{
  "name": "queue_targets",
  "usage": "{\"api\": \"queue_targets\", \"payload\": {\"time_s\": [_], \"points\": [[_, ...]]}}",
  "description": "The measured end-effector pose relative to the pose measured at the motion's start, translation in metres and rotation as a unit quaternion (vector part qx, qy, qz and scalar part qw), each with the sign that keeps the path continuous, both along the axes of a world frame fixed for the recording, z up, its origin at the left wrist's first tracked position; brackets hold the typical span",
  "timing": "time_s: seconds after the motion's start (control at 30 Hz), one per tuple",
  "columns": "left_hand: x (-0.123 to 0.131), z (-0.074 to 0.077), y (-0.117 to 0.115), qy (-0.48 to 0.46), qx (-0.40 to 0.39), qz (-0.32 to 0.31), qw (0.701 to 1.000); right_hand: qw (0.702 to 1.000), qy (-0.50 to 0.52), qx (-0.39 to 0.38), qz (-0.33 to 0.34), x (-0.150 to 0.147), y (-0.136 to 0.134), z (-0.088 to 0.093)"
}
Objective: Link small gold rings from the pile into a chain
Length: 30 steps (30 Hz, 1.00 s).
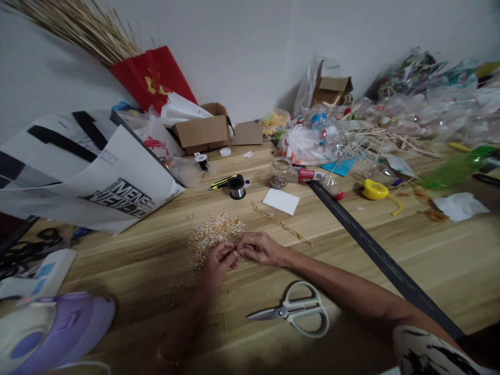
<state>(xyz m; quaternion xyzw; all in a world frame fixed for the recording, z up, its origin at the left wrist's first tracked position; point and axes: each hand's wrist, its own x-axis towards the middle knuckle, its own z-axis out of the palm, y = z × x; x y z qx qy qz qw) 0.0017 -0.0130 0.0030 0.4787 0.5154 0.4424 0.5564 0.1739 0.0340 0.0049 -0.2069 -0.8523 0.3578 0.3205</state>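
Pale wall (250, 52) behind wooden worktop (371, 271), dark strip (359, 229) across it, plastic bottles (410, 124) heaped far right, bead pile (214, 230) just beside left hand (222, 258), right hand (261, 247) meeting left, both hands' fingers pinched closed, anything held unclear

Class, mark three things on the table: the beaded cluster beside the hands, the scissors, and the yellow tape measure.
Beaded cluster (214, 234): head view, middle of the heap.
Scissors (283, 312): head view, the pivot between blades and handles.
Yellow tape measure (373, 190): head view, the case.
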Motion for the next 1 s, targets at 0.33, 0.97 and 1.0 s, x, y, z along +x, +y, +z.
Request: {"api": "queue_targets", "payload": {"time_s": [0.33, 0.97, 1.0], "points": [[-0.0030, -0.0072, 0.0009, 0.041, 0.035, -0.020, 0.998, 0.998, -0.026, -0.049, -0.027, -0.0001, -0.0038, 0.0006], [-0.0003, -0.0018, 0.0013, 0.044, 0.028, 0.003, 0.999, 0.992, -0.034, -0.117, -0.030, -0.0009, 0.0012, -0.0020], [-0.0002, -0.0020, 0.0013, 0.041, 0.031, 0.005, 0.999, 0.992, -0.035, -0.121, -0.028, -0.0010, 0.0016, -0.0027]]}}
